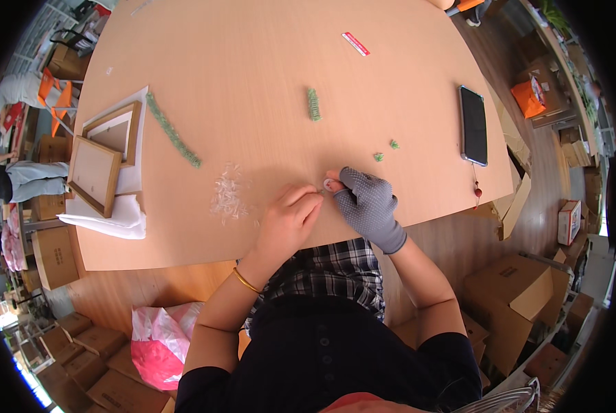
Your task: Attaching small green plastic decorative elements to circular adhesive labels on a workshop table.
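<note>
My left hand (295, 210) is bare, with a gold bracelet on the wrist. Its fingertips are pinched together near the front edge of the table (253, 138). Close against it is my right hand (368, 204), in a grey dotted glove that leaves fingertips bare, its fingers also closed. Something small shows between the two hands, too small to name. A whitish band shows at the right fingertips. Left of my hands lies a pile of small clear plastic pieces (229, 193). Two small green pieces (379, 157) lie just beyond the right hand.
A short green bundle (313, 104) and a long green strip (174, 131) lie farther off. Wooden frames (96, 173) rest on white sheets at left. A phone (473, 126) lies at right, a red-and-white strip (355, 44) at the back. Cardboard boxes (507, 289) stand on the floor.
</note>
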Motion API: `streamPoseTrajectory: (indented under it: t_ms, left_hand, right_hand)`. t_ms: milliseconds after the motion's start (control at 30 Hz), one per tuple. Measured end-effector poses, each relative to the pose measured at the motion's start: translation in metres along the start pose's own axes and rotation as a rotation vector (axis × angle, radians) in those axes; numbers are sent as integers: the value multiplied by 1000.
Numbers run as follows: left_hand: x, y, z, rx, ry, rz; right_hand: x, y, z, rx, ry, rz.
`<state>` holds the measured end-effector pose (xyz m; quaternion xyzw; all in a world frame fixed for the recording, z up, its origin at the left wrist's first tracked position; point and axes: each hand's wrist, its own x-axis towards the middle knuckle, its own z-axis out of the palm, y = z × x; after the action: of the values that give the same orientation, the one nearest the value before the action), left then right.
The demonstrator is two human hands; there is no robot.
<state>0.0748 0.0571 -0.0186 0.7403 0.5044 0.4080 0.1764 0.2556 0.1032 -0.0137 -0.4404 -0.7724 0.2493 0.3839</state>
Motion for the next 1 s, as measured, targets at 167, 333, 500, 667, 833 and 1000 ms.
streamPoseTrajectory:
  t_ms: [167,333,500,667,833,1000]
  left_hand:
    - [-3,-1,0,-15,-26,-12]
    - [0,1,0,0,3,-11]
    - [1,2,-1,1,-6,-11]
    - [-1,0,-2,-3,-26,-1]
    - [-1,1,-1,-5,-40,3]
    - [-1,3,-3,6,-34,11]
  right_hand:
    - [0,-1,0,7,-4,8]
    - [1,-3,-2,57,-24,51]
    - [1,-2,-1,-8,-31,22]
    - [2,-4,-2,-15,-29,-1]
    - [0,-2,2,-52,-33,7]
    - [3,-6,1,-55,-57,8]
